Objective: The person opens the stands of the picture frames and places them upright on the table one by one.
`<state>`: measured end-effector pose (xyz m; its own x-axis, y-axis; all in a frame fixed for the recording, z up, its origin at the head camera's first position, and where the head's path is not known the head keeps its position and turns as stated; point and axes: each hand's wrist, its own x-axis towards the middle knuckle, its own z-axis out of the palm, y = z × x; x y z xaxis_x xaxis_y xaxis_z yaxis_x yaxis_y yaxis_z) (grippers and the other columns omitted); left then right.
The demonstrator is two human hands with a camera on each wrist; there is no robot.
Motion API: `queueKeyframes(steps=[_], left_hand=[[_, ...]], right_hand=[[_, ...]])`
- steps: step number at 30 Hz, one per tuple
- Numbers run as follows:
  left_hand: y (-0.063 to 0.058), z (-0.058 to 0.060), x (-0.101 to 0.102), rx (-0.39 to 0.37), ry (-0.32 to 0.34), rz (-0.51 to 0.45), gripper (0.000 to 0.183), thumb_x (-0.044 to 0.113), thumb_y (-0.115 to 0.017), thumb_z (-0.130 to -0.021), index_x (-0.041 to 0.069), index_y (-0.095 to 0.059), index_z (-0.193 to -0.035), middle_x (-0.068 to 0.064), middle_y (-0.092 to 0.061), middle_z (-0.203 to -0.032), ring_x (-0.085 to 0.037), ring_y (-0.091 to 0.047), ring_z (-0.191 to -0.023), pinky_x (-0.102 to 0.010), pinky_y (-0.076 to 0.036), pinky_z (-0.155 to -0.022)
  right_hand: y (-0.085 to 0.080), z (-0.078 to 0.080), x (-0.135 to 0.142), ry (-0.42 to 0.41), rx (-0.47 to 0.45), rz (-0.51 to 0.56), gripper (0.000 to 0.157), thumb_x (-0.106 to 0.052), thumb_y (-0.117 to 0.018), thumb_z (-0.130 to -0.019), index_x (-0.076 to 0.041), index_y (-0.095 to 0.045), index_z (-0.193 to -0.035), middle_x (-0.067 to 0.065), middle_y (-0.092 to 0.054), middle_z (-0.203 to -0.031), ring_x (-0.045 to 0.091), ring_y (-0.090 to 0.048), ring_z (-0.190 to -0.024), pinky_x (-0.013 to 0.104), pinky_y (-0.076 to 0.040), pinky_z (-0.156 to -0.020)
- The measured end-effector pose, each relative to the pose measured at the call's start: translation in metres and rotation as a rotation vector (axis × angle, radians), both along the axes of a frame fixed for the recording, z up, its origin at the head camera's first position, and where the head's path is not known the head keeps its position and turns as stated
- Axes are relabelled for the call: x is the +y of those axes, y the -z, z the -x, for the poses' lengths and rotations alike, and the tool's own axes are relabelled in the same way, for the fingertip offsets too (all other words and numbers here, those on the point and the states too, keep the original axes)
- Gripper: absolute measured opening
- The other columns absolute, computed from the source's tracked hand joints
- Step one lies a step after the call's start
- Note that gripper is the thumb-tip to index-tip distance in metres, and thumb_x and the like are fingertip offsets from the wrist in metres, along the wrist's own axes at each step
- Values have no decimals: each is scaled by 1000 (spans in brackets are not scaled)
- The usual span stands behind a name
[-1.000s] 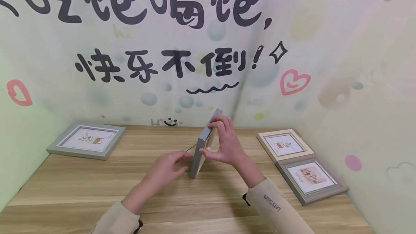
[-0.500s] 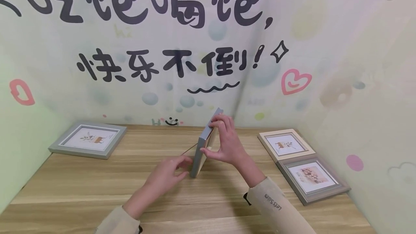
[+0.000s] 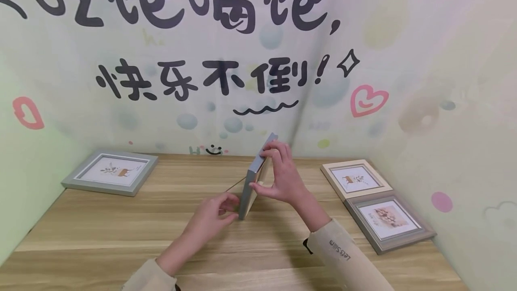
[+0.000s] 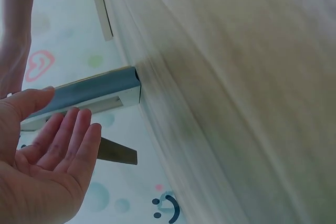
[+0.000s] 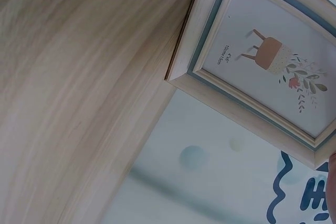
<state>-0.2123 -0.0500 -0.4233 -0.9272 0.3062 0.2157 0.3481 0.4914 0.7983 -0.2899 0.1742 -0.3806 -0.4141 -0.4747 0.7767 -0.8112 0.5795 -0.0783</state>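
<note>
A picture frame [image 3: 247, 187] with blue-grey sides stands on edge on the wooden table, leaning slightly. My right hand [image 3: 282, 174] grips it, fingers over the top edge and thumb on the lower side. Its pale front [image 5: 205, 30], with a printed chair and plants, shows in the right wrist view. Behind the frame, my left hand [image 3: 203, 219] has its thumb near the bottom edge. In the left wrist view the left hand's fingers [image 4: 79, 145] are loosely extended, and a dark support leg [image 4: 118, 151] sticks out from behind them.
A grey picture frame [image 3: 135, 185] lies flat at the table's left. On the right lie a cream frame [image 3: 333, 178] and a grey-brown frame [image 3: 365, 232], edge to edge. A printed wall cloth [image 3: 181, 134] rises behind the table [image 3: 194, 169].
My left hand has shifted slightly to the right, its thumb now closer to the frame's bottom edge. The right hand and the frame have hardly moved.
</note>
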Motion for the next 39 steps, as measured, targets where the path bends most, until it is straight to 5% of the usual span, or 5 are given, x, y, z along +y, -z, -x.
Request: queueKeyframes(steps=[17, 39], left_hand=[[0, 1, 13, -32, -77, -46, 25, -3, -74, -82, 4, -66, -104, -13, -72, -107, -25, -72, -96, -30, -62, -81], [2, 11, 24, 68, -151, 109, 17, 4, -76, -83, 9, -62, -90, -3, -68, -87, -9, -62, -76, -20, -56, -68]], right_hand=[[0, 0, -1, 6, -14, 8, 70, -57, -70, -77, -4, -48, -117, 16, -47, -124, 31, -41, -113, 45, -44, -96], [1, -2, 1, 10, -40, 10, 71, -64, -65, -81, -5, -50, -118, 15, -47, -125, 30, -41, -113, 43, -44, -95]])
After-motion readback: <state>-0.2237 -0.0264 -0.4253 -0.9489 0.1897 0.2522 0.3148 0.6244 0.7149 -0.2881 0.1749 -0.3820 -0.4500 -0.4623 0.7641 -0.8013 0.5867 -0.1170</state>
